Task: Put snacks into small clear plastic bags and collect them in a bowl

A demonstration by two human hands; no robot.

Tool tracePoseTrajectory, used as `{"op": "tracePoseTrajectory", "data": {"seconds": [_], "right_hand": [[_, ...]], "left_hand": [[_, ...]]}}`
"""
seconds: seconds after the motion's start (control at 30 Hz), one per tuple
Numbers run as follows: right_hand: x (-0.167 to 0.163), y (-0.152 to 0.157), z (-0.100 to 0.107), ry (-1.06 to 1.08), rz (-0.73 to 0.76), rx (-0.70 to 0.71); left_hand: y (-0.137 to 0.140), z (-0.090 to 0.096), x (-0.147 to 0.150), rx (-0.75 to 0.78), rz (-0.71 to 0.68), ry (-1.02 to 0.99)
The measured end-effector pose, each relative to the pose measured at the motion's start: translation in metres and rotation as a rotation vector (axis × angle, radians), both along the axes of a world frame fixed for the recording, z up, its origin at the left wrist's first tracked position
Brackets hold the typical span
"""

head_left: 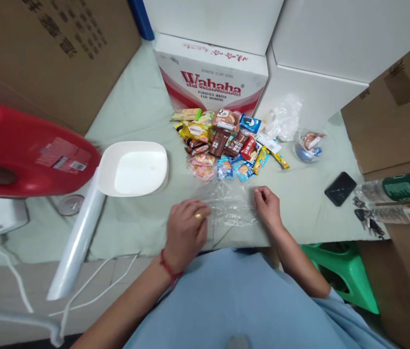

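A thin clear plastic bag (pixel 231 206) lies flat on the table in front of me, between my hands. My left hand (pixel 187 233), with a gold ring and a red wrist cord, has its fingers curled at the bag's left edge. On the other side, the thumb and fingers of my right hand (pixel 268 207) are pinched together at the right edge. Just beyond the bag is a pile of wrapped snacks: brown cocoa packets (pixel 220 142), a yellow packet (pixel 195 131), pink packets (pixel 202 166), blue packets (pixel 244 169) and a red one (pixel 250 148).
Left of the pile stands a white plastic tub (pixel 134 189), beside a roll of clear film (pixel 77 242) and a large red jug (pixel 30 150). A Wahaha box (pixel 212 77) backs the snacks. To the right are a snack-filled cup (pixel 310 145), a phone (pixel 340 189), keys (pixel 368 222) and bottles (pixel 401 188).
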State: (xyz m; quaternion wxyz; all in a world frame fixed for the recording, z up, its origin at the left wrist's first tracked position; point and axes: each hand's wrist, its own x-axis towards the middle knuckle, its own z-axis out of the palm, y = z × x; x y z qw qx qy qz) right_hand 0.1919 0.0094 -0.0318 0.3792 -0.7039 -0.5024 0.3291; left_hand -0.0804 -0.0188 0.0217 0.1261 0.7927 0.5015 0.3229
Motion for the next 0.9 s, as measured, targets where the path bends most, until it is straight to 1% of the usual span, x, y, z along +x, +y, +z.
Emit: {"op": "tracePoseTrajectory", "data": {"seconds": [0.03, 0.07, 0.17, 0.23, 0.27, 0.33, 0.37, 0.4, 0.43, 0.5, 0.53, 0.57, 0.63, 0.67, 0.7, 0.73, 0.77, 0.83, 0.9], "right_hand": [[-0.001, -0.001, 0.001, -0.003, 0.003, 0.008], [-0.002, -0.003, 0.002, -0.008, 0.000, 0.019], [0.005, -0.015, 0.004, -0.033, -0.055, 0.048], [0.017, -0.029, 0.003, -0.045, -0.073, 0.014], [0.025, -0.037, 0.004, -0.047, -0.054, -0.026], [0.042, -0.050, 0.008, -0.076, 0.013, -0.101], [0.049, -0.055, 0.013, -0.121, 0.036, -0.105], [0.054, -0.056, 0.019, -0.188, 0.038, -0.077], [0.056, -0.055, 0.026, -0.264, 0.025, -0.020], [0.051, -0.045, 0.039, -0.402, 0.032, 0.152], [0.043, -0.037, 0.044, -0.444, 0.088, 0.238], [0.034, -0.028, 0.046, -0.469, 0.189, 0.312], [0.016, -0.009, 0.041, -0.508, 0.462, 0.398], [0.010, 0.000, 0.035, -0.538, 0.581, 0.398], [0.008, 0.008, 0.026, -0.576, 0.662, 0.371], [0.009, 0.014, 0.015, -0.616, 0.700, 0.324], [0.015, 0.019, 0.005, -0.652, 0.700, 0.271], [0.032, 0.024, -0.013, -0.685, 0.640, 0.189], [0.052, 0.025, -0.021, -0.660, 0.595, 0.169]], "left_hand": [[0.011, -0.003, 0.010, -0.012, -0.048, 0.061], [0.022, -0.010, 0.019, -0.034, -0.064, 0.117], [0.046, -0.039, 0.036, -0.162, 0.053, 0.249], [0.049, -0.057, 0.038, -0.229, 0.102, 0.298], [0.047, -0.063, 0.037, -0.248, 0.104, 0.312], [0.039, -0.071, 0.033, -0.257, 0.092, 0.324], [0.034, -0.073, 0.032, -0.251, 0.090, 0.323], [0.030, -0.073, 0.031, -0.239, 0.095, 0.321], [0.026, -0.073, 0.032, -0.223, 0.101, 0.318], [0.022, -0.073, 0.034, -0.185, 0.102, 0.316], [0.020, -0.073, 0.035, -0.168, 0.094, 0.319], [0.020, -0.074, 0.037, -0.157, 0.081, 0.322], [0.021, -0.074, 0.037, -0.150, 0.052, 0.332], [0.022, -0.074, 0.035, -0.154, 0.046, 0.337], [0.022, -0.074, 0.033, -0.161, 0.047, 0.342], [0.022, -0.074, 0.029, -0.170, 0.052, 0.348], [0.022, -0.074, 0.025, -0.179, 0.059, 0.353], [0.020, -0.073, 0.015, -0.190, 0.072, 0.364], [0.016, -0.073, 0.006, -0.193, 0.080, 0.373]]}}
